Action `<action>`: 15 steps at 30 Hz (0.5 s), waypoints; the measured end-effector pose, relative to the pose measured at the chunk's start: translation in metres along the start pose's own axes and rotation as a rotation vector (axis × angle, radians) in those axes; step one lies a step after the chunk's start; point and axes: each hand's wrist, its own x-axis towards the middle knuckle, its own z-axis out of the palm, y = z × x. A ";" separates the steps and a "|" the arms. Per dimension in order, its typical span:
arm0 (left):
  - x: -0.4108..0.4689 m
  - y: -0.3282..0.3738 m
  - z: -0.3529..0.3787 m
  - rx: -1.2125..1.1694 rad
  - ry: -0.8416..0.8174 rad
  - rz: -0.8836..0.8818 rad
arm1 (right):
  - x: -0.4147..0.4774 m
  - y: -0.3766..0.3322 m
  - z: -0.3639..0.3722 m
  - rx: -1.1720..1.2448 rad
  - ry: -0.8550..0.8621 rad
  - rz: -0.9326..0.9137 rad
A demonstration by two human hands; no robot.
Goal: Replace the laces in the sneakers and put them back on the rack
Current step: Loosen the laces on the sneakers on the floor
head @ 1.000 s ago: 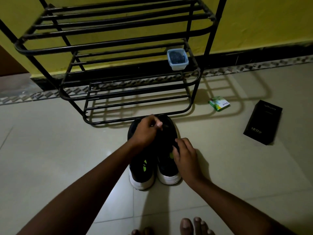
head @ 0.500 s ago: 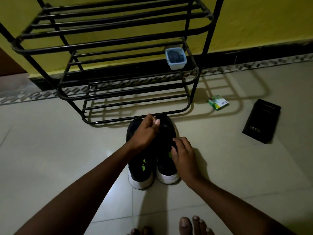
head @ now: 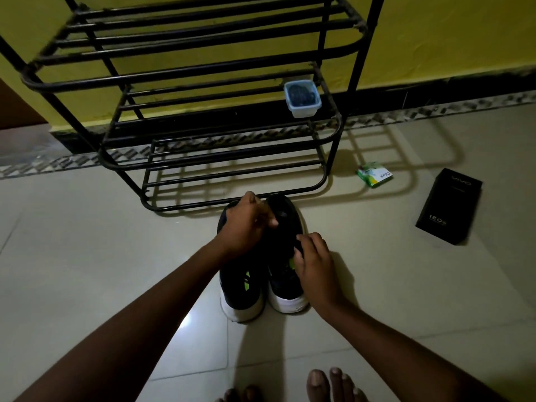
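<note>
1. Two sneakers (head: 241, 298) stand side by side on the floor (head: 406, 285), toes pointing at the rack (head: 232, 203) just beyond.
2. The left hand (head: 246, 224) is over the toe end, fingertips pinched; on what, I cannot tell.
3. The right hand (head: 316, 266), nearer the heel, curls onto the right sneaker (head: 285, 293).

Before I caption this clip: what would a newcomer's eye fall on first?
The left hand and right hand, both on black sneakers on the floor, centre frame. Just behind them stands a black rack with a small tub at a shelf's right end. A black box lies far right.
</note>
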 end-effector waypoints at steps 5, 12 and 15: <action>-0.015 0.034 0.000 -0.865 -0.089 -0.180 | 0.000 -0.001 -0.001 -0.014 -0.010 0.011; -0.008 0.035 0.008 -0.285 0.047 -0.024 | 0.000 -0.006 -0.002 -0.046 -0.035 0.022; -0.008 0.026 0.004 0.103 -0.017 0.184 | -0.001 -0.005 -0.003 -0.044 -0.040 0.027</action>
